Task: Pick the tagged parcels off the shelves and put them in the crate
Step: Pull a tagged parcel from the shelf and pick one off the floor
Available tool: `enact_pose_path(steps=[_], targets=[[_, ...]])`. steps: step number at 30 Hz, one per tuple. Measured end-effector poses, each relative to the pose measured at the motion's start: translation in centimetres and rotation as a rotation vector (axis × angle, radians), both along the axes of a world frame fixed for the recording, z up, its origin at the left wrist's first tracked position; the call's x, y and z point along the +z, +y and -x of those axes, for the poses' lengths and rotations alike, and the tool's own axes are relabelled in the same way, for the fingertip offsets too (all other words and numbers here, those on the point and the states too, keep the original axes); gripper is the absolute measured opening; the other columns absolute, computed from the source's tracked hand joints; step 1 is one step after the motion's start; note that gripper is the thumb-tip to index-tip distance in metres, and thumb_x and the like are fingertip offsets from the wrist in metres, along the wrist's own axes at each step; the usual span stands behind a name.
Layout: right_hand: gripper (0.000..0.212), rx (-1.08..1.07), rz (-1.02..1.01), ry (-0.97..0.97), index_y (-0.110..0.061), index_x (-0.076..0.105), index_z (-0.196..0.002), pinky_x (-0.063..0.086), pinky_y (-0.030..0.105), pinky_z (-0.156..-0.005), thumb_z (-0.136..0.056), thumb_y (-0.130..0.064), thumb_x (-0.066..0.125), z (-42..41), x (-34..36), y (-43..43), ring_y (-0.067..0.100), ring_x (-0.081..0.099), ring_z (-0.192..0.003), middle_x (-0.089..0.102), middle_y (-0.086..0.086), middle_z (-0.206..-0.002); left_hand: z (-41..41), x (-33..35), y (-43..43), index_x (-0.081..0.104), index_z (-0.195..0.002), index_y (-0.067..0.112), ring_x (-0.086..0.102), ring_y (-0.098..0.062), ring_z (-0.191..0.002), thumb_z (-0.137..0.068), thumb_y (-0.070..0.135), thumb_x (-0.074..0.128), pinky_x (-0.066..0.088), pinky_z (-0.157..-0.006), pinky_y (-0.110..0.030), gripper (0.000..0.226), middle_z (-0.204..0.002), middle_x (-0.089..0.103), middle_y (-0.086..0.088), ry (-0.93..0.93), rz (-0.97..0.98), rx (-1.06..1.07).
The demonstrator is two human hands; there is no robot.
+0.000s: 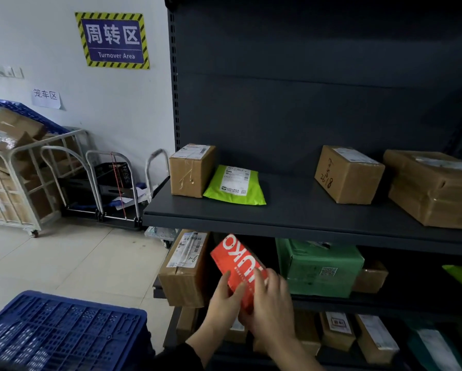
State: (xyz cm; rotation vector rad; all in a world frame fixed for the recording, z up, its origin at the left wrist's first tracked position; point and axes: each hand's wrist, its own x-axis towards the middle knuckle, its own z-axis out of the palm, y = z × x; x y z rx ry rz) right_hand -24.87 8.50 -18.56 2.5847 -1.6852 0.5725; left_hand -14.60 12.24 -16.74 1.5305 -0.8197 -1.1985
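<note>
Grip is two-handed: left hand (225,301) and right hand (272,310) both curl round the tilted red parcel (235,259), right of the blue crate (63,325).

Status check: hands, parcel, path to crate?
Both grip red parcel: left hand, right hand. Parcel held in front of shelving. Path to blue crate, lower left, open.

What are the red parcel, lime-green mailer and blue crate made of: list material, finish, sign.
The red parcel: likely printed cardboard, matte; flat face, crisp edges.
The lime-green mailer: apparently plastic film, slight sheen; soft, wrinkled edges.
The blue crate: moulded plastic, matte; uniform colour, perforated lattice.
</note>
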Motion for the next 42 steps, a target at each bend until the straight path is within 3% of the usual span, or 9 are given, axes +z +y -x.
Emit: enact_pose_path(steps=[5, 8, 12, 14, 18, 20, 23, 28, 42], targets=[[0.102, 0.135, 0.198, 0.061, -0.016, 0.049, -0.110, 0.058, 0.039, -0.070, -0.022, -0.049, 0.090, 0.5, 0.7, 1.9, 0.026, 0.069, -0.091, 0.070, 0.008, -0.101, 0.3, 1.0, -0.4, 0.027, -0.145, 0.015, 0.056, -0.025, -0.105, -0.090, 0.033, 0.058, 0.049, -0.088, -0.042, 0.066, -0.126, 0.053, -0.009, 0.374, -0.070, 0.060], [0.094, 0.215, 0.259, 0.094, -0.018, 0.048, -0.110, 0.055, 0.039, -0.079, -0.030, -0.044, 0.090, 1.2, 0.7, 3.1, 0.023, 0.068, -0.096, 0.070, 0.005, -0.106, 0.2, 1.7, -0.3, 0.038, -0.129, 0.019, 0.059, -0.025, -0.096, -0.084, 0.044, 0.062, 0.048, -0.071, -0.037, 0.058, -0.112, 0.058, -0.007, 0.407, -0.104, 0.014], [0.076, 0.309, 0.337, 0.061, -0.019, 0.048, -0.102, 0.054, 0.035, -0.084, -0.041, -0.040, 0.088, 2.3, 0.9, 3.7, 0.019, 0.067, -0.101, 0.070, 0.003, -0.109, 0.3, 1.2, -0.9, 0.043, -0.133, 0.014, 0.068, -0.029, -0.101, -0.055, 0.054, 0.083, 0.055, -0.084, -0.043, 0.097, -0.117, 0.067, -0.013, 0.420, -0.129, -0.063], [0.065, 0.359, 0.329, 0.029, -0.022, 0.048, -0.096, 0.055, 0.032, -0.085, -0.046, -0.041, 0.085, 3.0, 1.2, 4.0, 0.016, 0.066, -0.103, 0.069, 0.000, -0.110, 0.3, 0.5, -1.4, 0.050, -0.130, 0.012, 0.069, -0.031, -0.099, -0.054, 0.048, 0.083, 0.054, -0.088, -0.046, 0.090, -0.113, 0.069, -0.015, 0.386, -0.142, -0.060], [0.034, 0.288, 0.295, -0.122, -0.030, 0.048, -0.097, 0.048, 0.018, -0.084, -0.081, -0.060, 0.046, 4.4, 2.4, 4.0, 0.002, 0.051, -0.106, 0.062, -0.011, -0.111, 0.5, 1.2, -1.1, 0.052, -0.125, 0.015, 0.068, -0.034, -0.099, -0.053, 0.048, 0.079, 0.051, -0.091, -0.055, 0.083, -0.111, 0.069, -0.016, 0.343, -0.115, -0.043], [0.045, 0.172, 0.199, -0.338, -0.025, 0.050, -0.105, 0.047, 0.021, -0.086, -0.091, -0.061, 0.026, 5.0, 3.1, 3.5, -0.003, 0.042, -0.105, 0.058, -0.008, -0.113, 0.3, 1.9, -0.5, 0.043, -0.127, 0.015, 0.066, -0.035, -0.099, -0.071, 0.039, 0.074, 0.052, -0.088, -0.054, 0.069, -0.112, 0.064, -0.017, 0.311, -0.112, -0.005], [0.052, -0.036, -0.105, -0.392, -0.017, 0.047, -0.126, 0.040, 0.021, -0.098, -0.091, -0.054, 0.034, 6.3, 4.4, 2.0, 0.003, 0.039, -0.117, 0.045, -0.004, -0.130, -0.4, 1.6, 0.2, 0.032, -0.135, 0.016, 0.064, -0.035, -0.099, -0.083, 0.023, 0.068, 0.054, -0.079, -0.049, 0.064, -0.114, 0.060, -0.017, 0.341, -0.110, -0.011], [0.038, -0.003, -0.854, -0.708, -0.016, 0.048, -0.129, 0.043, 0.012, -0.062, -0.097, -0.037, 0.042, 6.8, 4.3, 1.7, -0.001, 0.058, -0.088, 0.061, -0.007, -0.106, -0.8, 1.1, 1.2, 0.035, -0.134, 0.014, 0.063, -0.034, -0.099, -0.085, 0.019, 0.065, 0.053, -0.067, -0.044, 0.058, -0.116, 0.060, -0.017, 0.393, -0.101, -0.068], [0.033, 0.045, -0.873, -0.783, -0.019, 0.049, -0.128, 0.049, 0.016, -0.072, -0.097, -0.030, 0.045, 6.5, 2.7, 2.3, 0.005, 0.061, -0.097, 0.062, -0.005, -0.110, -0.7, 0.2, 2.0, 0.040, -0.131, 0.012, 0.064, -0.032, -0.096, -0.086, 0.019, 0.064, 0.053, -0.068, -0.043, 0.051, -0.110, 0.063, -0.016, 0.384, -0.077, -0.071]])
